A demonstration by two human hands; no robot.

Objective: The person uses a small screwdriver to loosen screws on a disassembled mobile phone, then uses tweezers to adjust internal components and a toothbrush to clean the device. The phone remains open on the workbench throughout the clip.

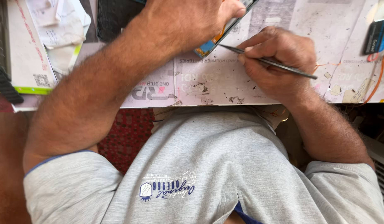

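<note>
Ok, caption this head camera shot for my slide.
Left hand steadies a phone on the table; right hand works tweezers at its edge.

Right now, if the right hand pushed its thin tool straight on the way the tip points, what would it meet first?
Probably the phone held by the left hand: the right hand aims the thin metal tool at its lower edge, though contact is unclear.

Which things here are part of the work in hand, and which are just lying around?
In use:
left hand pressing down on the phone
right hand holding the tweezers, tip at the phone's edge

Lying about:
white papers at far left
black mat behind the left forearm
orange wire at right
dark card at far right
worn paper cover on the desk
</note>
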